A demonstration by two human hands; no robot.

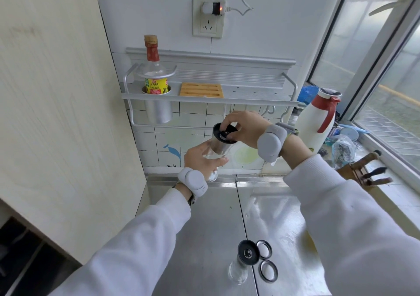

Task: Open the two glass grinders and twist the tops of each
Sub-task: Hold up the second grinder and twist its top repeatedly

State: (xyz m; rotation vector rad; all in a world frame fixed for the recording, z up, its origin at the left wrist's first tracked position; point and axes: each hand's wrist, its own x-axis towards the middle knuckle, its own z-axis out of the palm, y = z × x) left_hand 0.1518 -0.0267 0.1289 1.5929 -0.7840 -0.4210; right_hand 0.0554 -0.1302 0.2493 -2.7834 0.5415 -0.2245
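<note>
Left hand (pixel 202 159) grips raised grinder (pixel 217 147) by its glass; right hand (pixel 246 128) curls round its top (pixel 223 133). Second grinder (pixel 244 261) upright on surface (pixel 204 223), two rings (pixel 264 249) beside.

Kitchen corner: stainless steel counter (pixel 204 227) below a white tiled wall (pixel 159 141) bearing a wall socket (pixel 208 26) and a metal wall shelf (pixel 238 101); pale wood-grain panel (pixel 56 113) at left; frosted-glass window (pixel 375 45) at right, admitting daylight over a tiled sill (pixel 400 195).

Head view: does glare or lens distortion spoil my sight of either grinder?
Head view: daylight glares off the steel counter beside the standing grinder, whose glass body looks faint; the wide-angle lens bends the edges; the held grinder is sharp enough.
</note>
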